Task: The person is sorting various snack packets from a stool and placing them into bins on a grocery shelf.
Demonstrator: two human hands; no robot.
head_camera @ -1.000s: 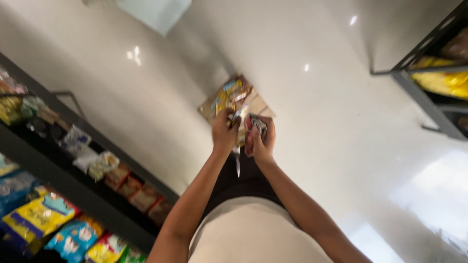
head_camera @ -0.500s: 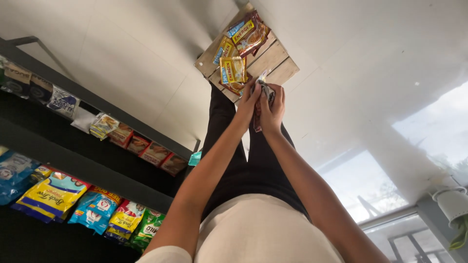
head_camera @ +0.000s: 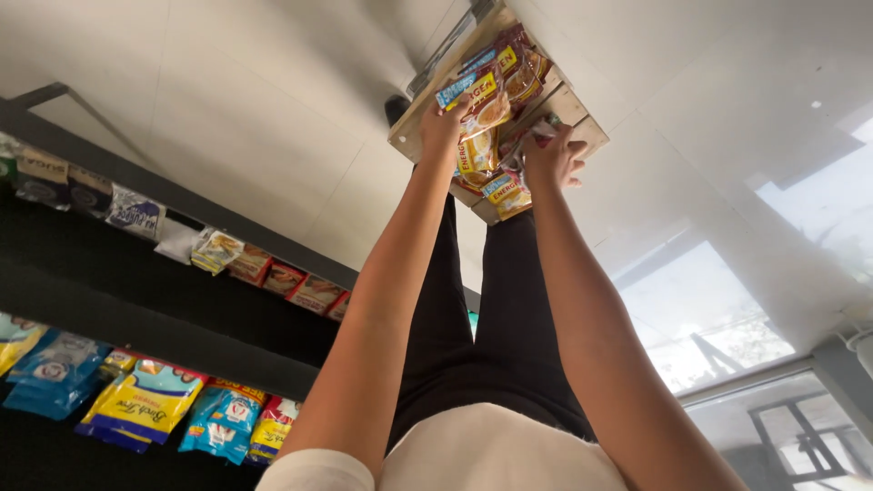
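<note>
Glossy floor [head_camera: 273, 118], wooden crate [head_camera: 564, 105] now nearer.

both hands reach into a wooden crate [head_camera: 582, 114] of snack packets [head_camera: 482, 150]. the left hand [head_camera: 444, 127] grips one packet; the right hand [head_camera: 550, 159] touches others. shelves [head_camera: 136, 300] of bags stand alongside.

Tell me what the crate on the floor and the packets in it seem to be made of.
The crate looks like pale unfinished wood: flat slats with gaps between them. The sachet packets look like glossy printed plastic or foil film, crinkled and catching light. The left hand grips one.
</note>
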